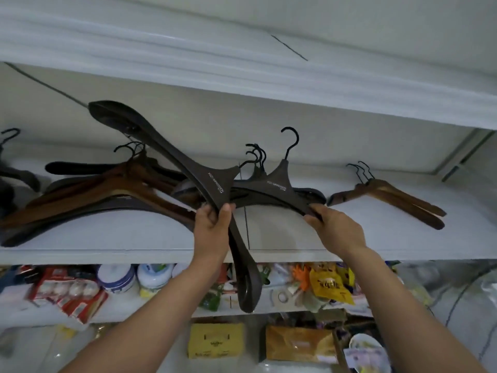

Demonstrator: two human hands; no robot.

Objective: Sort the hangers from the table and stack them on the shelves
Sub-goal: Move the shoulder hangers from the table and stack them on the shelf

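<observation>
My left hand [213, 221] grips a dark brown hanger [172, 157] at its middle; the hanger is tilted steeply, one arm up to the left, the other hanging below the shelf edge. My right hand [330, 220] holds the right arm of a stack of dark brown hangers [277, 188] lying on the white shelf [349, 254], hooks pointing up at the back. A pile of lighter brown wooden hangers and dark ones [107, 192] lies on the shelf to the left. Two brown wooden hangers [390, 197] lie to the right.
Another shelf board [242, 76] sits close above the hangers. Below, lower shelves hold packets, white tubs [115, 278], yellow bags [329, 286], tape rolls and yellow boxes [215, 340]. More dark hangers show at the far left edge [16, 173].
</observation>
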